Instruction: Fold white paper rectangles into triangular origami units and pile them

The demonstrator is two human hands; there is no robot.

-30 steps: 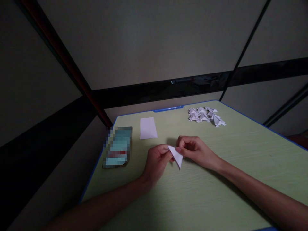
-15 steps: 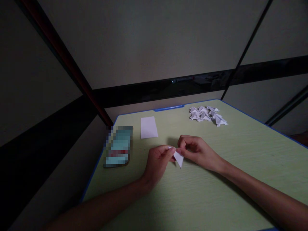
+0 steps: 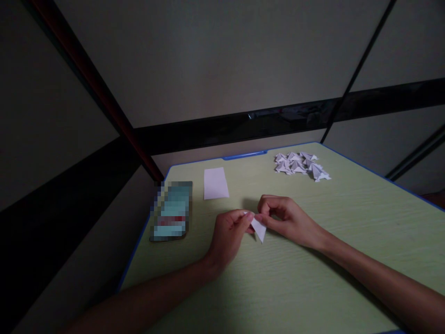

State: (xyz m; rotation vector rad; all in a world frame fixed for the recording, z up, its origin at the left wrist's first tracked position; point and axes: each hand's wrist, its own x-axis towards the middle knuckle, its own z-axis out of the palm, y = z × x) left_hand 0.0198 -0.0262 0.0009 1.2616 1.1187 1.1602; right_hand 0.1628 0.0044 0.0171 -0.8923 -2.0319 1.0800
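Note:
A small piece of folded white paper is held just above the table, one pointed corner aimed toward me. My left hand pinches its left side between thumb and fingers. From the right, my right hand grips the upper edge with thumb and curled index finger. Both thumbs lie close together on the paper, and the fingers hide part of its folds. Beyond my left hand a flat white paper sheet rests on the table. Several folded white paper figures sit grouped at the far right.
The light green table has a blue rim. A phone, its screen blurred out, lies at the left edge. Along the back edge runs a blue strip. Behind the table stands a panelled wall with a dark glossy band.
Both hands keep their pinch on the folded paper with hardly any movement. The whole view has shifted very slightly.

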